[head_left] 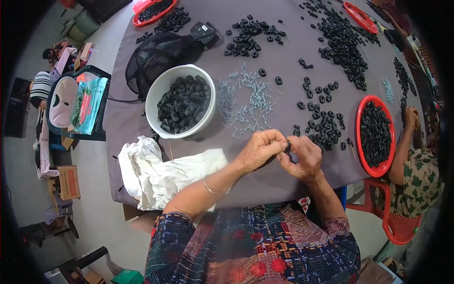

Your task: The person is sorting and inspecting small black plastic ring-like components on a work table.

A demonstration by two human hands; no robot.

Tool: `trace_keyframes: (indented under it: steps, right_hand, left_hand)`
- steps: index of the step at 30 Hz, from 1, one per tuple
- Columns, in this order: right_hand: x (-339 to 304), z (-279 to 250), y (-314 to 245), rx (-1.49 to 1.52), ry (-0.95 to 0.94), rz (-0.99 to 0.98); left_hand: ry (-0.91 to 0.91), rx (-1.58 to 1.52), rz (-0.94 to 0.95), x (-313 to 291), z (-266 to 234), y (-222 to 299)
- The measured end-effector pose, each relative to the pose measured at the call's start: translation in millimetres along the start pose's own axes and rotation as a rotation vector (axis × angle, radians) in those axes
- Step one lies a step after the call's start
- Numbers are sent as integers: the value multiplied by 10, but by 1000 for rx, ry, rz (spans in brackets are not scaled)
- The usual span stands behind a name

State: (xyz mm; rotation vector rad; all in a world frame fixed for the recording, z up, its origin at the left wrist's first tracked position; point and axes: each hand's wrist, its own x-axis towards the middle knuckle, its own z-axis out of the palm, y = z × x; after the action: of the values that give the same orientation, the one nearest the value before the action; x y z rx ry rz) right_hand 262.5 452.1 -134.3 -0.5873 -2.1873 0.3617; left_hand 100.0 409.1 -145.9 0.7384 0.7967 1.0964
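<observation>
Close to the table's near edge, my left hand (263,150) and my right hand (303,158) meet, fingertips pinched together. Between them is a small black plastic part (287,147), mostly covered by the fingers. Just beyond my left hand lies a loose spread of small metal springs (250,102). Past my right hand sits a scattered group of black toggle-like pieces (326,124). A white bowl (150,106) filled with black pieces stands left of the springs. At the right, a red oval tray (388,142) holds a heap of slender black parts.
A white cloth (156,177) lies crumpled at the near left. Behind the bowl is a black mesh item (158,59). More black pieces (343,47) are piled at the far right. Another person's hand (412,118) rests at the right edge, by a red chair (399,227).
</observation>
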Motion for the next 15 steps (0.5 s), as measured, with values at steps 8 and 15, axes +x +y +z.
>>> trace_keyframes:
  steps: [8,15]
  right_hand:
    - [-8,4,1,8,8,-27]
    - [-53,7,97,47,74,36]
  left_hand:
    - [-15,33,19,12,-12,-61]
    - [40,-39,51,38,22,-117]
